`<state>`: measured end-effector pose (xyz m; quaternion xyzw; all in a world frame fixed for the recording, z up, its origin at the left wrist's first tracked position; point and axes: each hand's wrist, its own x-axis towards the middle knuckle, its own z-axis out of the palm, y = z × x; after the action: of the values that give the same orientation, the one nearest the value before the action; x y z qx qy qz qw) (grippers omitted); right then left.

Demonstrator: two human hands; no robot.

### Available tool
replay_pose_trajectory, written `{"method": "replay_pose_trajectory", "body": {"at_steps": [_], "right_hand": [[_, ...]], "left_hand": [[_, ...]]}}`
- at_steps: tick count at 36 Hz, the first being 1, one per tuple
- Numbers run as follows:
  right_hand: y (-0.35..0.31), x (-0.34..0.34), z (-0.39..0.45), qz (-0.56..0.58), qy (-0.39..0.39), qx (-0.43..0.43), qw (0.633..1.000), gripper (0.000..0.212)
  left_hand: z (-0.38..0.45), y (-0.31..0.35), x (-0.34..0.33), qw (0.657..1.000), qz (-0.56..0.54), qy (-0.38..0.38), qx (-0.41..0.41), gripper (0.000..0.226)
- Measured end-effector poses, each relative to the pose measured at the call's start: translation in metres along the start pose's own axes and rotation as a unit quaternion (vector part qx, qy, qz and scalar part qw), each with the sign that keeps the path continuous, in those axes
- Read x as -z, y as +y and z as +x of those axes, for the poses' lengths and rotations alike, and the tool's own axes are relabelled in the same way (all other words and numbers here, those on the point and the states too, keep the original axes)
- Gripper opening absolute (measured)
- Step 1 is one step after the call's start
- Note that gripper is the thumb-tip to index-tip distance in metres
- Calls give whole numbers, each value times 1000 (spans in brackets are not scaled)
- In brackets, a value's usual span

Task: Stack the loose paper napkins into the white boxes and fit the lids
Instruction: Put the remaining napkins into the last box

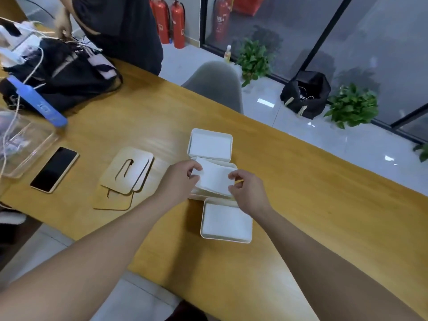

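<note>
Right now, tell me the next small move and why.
Probably lower the napkins into the middle box: left hand and right hand pinch the stack just above it, and the wooden lids lie aside.

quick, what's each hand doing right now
Left hand: pinching the left end of the napkin stack.
Right hand: pinching the right end of the same stack.

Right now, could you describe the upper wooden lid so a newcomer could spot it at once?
On the long wooden table, look between the dark phone and the white boxes. Two slotted wooden lids overlap there; the upper wooden lid lies on top, farther away.
</note>
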<state>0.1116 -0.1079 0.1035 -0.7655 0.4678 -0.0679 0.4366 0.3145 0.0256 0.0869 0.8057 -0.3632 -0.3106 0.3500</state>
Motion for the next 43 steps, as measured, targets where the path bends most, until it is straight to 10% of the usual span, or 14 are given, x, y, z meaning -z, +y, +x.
{"method": "replay_pose_trajectory", "body": {"at_steps": [16, 24, 43], "right_hand": [[11, -11, 26, -207, 18, 118, 971, 29], [7, -20, 38, -164, -34, 137, 976, 47], [23, -4, 17, -33, 4, 115, 993, 44]], "left_hand": [[30, -10, -2, 969, 224, 35, -100, 12], [44, 3, -20, 966, 209, -90, -125, 49], [21, 20, -26, 971, 205, -38, -119, 52]]}}
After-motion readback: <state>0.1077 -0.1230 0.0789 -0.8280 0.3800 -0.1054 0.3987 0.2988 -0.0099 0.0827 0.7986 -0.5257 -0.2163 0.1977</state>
